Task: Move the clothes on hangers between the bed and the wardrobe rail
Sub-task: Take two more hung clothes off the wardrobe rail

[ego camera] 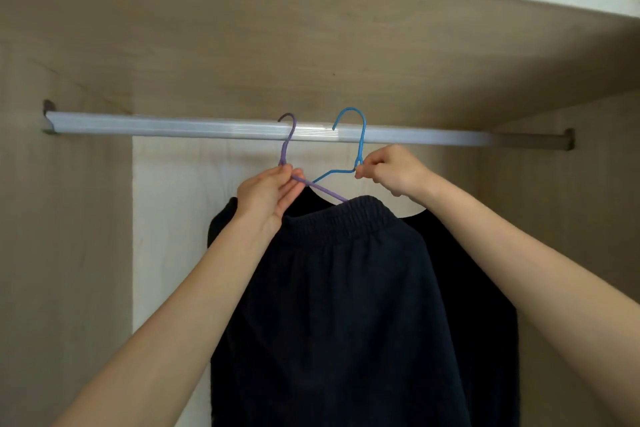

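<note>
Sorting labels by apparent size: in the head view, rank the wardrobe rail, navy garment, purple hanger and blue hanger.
1. navy garment
2. wardrobe rail
3. blue hanger and purple hanger: unranked, alike in visible extent, both partly hidden by clothes.

Left hand [270,194] pinching purple hanger [287,139] at neck, right hand [391,172] pinching blue hanger [360,142] likewise, both hooks up at white rail [173,125], navy elastic-waist garment [346,288] in front of black garment [467,270].
</note>
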